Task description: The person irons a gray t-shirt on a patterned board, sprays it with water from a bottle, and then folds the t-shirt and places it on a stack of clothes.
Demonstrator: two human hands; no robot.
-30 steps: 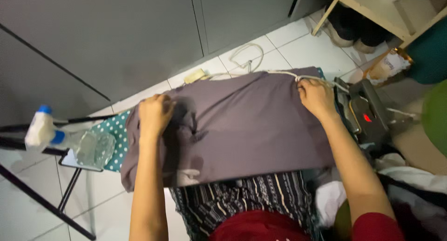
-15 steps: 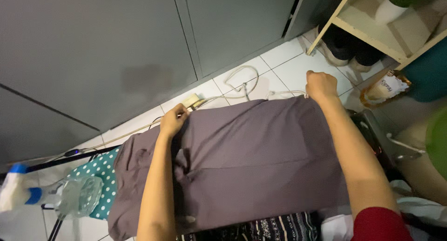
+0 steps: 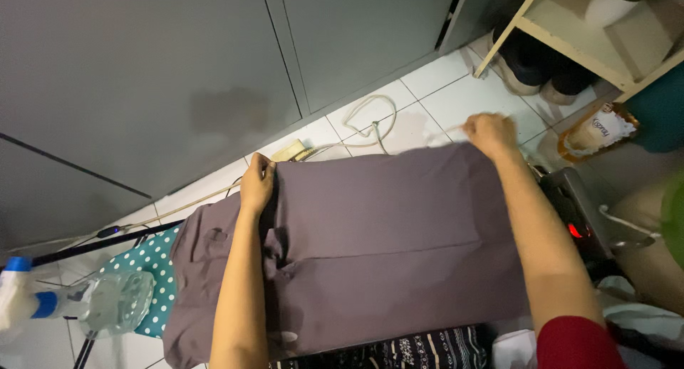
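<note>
A single head-worn camera looks steeply down, close over the ironing board (image 3: 153,258), facing the tiled floor (image 3: 456,91) and grey cabinet doors (image 3: 178,63) beyond.

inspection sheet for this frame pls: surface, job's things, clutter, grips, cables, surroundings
Surface: ironing board, teal with white dots, mostly covered.
Job's things: grey garment spread over the board.
Clutter: spray bottle at the board's left end; iron at the right, red light on.
Grips: left hand and right hand each pinch the garment's far edge.
Cables: white cord looped on the floor by a plug block.
Surroundings: grey cabinets, white tile floor, wooden shelf, pouch.
</note>
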